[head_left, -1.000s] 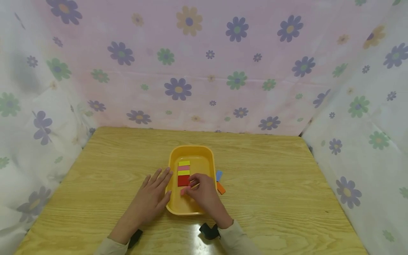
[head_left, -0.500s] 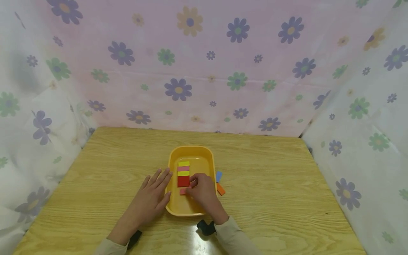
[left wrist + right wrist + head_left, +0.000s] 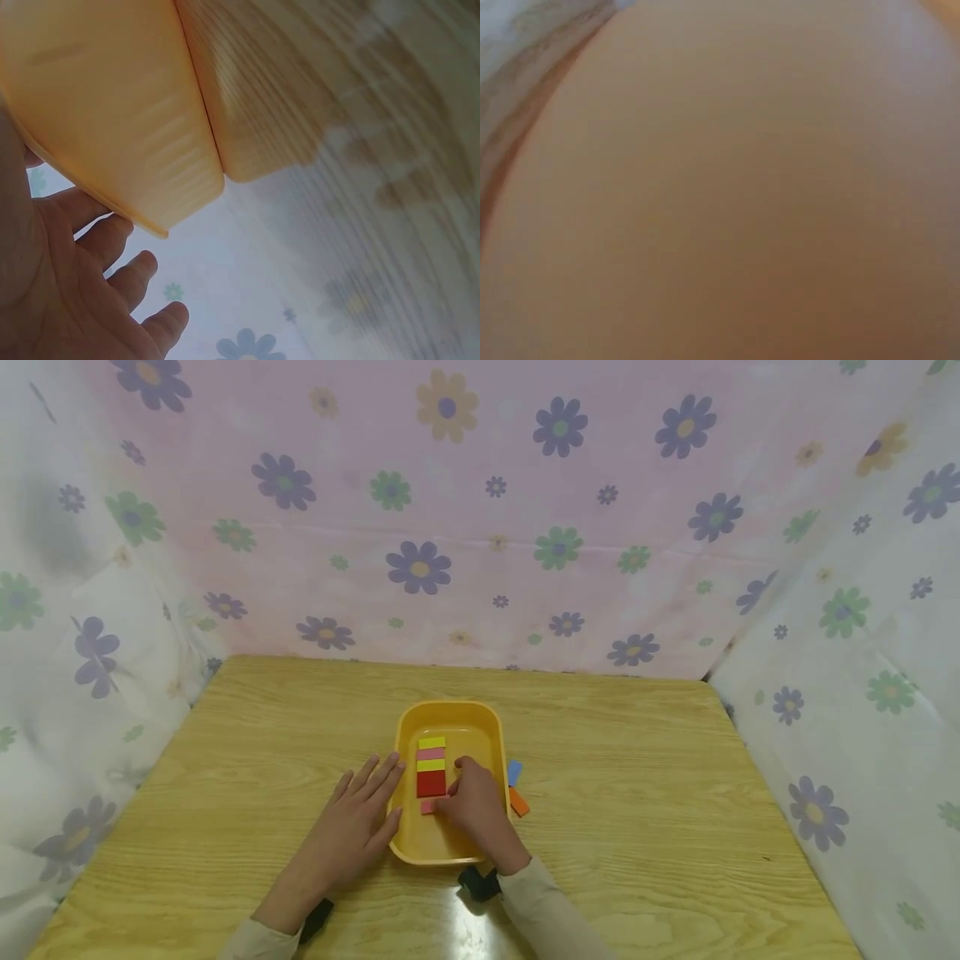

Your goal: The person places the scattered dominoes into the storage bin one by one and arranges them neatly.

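Note:
A yellow plastic tray [image 3: 450,852] lies on the table with a column of flat blocks inside it: a yellow block [image 3: 432,742], a pink block [image 3: 431,753], a second yellow block [image 3: 431,765] and red [image 3: 431,783]. Just below the red, my right hand [image 3: 480,814] pinches another pink block [image 3: 428,807], partly hidden by the fingers. My left hand [image 3: 354,827] rests its spread, straight fingers on the tray's left rim. From the left wrist view, the fingers [image 3: 131,281] touch the tray's rim from outside. Blurred skin fills most of the right wrist view.
A blue block [image 3: 514,772] and an orange block [image 3: 519,802] lie on the wooden table [image 3: 637,793] against the tray's right side. Flowered cloth [image 3: 480,518] walls in the back and both sides. Black wrist gear [image 3: 477,885] sits under the right wrist.
The right hand has shifted slightly left, and the pink block in its fingers now lies straighter, a little closer under the red. My left hand has stayed in place.

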A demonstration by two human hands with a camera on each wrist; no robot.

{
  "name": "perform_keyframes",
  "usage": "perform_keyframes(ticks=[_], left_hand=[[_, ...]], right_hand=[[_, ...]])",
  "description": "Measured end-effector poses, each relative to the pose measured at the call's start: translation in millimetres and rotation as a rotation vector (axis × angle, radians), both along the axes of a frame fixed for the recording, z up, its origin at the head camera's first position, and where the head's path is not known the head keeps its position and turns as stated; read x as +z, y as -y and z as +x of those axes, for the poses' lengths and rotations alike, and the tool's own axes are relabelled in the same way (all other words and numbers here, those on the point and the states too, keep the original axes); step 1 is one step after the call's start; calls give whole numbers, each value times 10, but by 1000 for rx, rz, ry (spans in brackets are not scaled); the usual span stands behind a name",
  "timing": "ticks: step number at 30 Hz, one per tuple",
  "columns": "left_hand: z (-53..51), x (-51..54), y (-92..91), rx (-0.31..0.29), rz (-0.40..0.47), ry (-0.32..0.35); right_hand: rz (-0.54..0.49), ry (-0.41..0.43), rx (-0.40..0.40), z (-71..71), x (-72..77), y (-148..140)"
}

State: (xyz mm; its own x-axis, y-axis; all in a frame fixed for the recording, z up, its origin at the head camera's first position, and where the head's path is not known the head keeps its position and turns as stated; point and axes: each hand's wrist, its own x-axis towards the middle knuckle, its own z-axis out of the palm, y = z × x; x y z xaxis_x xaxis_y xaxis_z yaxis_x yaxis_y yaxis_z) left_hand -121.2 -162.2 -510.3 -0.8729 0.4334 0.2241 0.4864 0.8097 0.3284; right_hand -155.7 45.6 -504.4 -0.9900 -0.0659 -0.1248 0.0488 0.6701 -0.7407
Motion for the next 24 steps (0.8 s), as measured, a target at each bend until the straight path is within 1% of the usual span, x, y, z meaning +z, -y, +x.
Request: perform_keyframes(ticks=[3,10,16,20,24], left_hand=[[-1,5,3,0,0,3],[-5,-2,-3,-3,1,-21],[10,3,-4,4,5,-12],[16,9,-6,4,8,-22],[17,15,-10,1,6,-32]], right_hand=[[7,5,3,-21,0,26],[25,-10,-3,-25,-10,62],[40,-25,19,-18,-27,74],[70,-45,34,-16,-54,76],[58,-45,34,-8,-62,66]])
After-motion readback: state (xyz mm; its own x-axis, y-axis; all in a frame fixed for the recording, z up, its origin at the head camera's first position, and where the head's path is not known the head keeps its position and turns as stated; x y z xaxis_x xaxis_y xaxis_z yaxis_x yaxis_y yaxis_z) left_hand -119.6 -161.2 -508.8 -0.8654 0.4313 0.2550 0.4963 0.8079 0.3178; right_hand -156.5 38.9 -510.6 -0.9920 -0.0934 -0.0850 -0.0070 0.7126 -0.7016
